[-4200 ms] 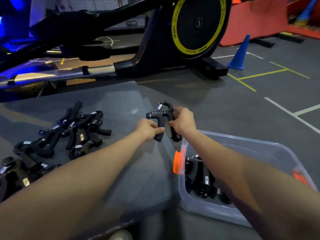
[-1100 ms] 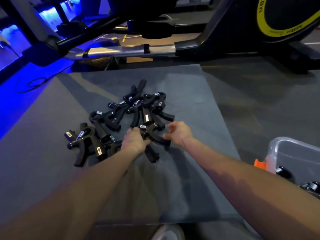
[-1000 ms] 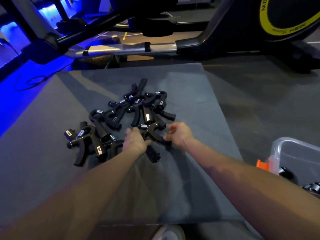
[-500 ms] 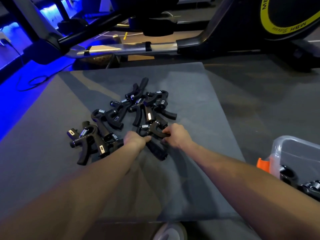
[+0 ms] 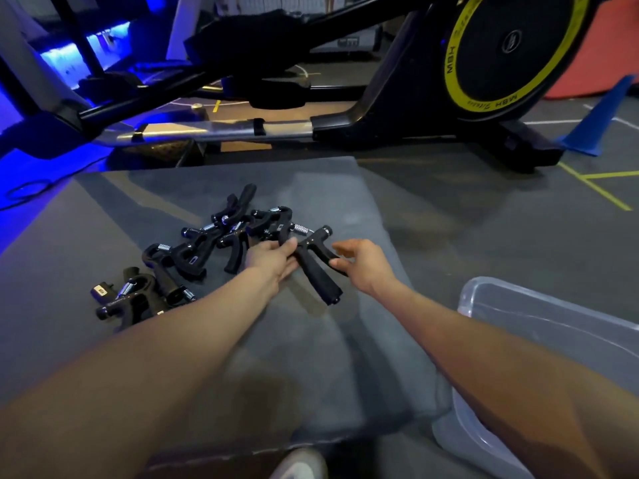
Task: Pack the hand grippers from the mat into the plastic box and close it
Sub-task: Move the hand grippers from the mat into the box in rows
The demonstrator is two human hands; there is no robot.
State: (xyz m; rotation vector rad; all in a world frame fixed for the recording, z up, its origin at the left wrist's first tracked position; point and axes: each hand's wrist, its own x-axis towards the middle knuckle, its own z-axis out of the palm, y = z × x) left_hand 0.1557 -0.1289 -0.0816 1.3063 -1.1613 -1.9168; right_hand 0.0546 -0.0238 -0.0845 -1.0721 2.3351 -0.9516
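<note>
Below, the grey mat lay on dark gym floor, an elliptical trainer at twelve o'clock. My left hand and right hand pinched one hand gripper. My right arm hid the plastic box interior at four o'clock.

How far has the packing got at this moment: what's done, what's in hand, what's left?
Done: cannot be judged, since the plastic box shows only its wall, with the contents hidden. In hand: one hand gripper lifted off the mat, pinched by the left hand and the right hand. Left: a pile of grippers on the mat, and the box is open, with no lid in view.
</note>
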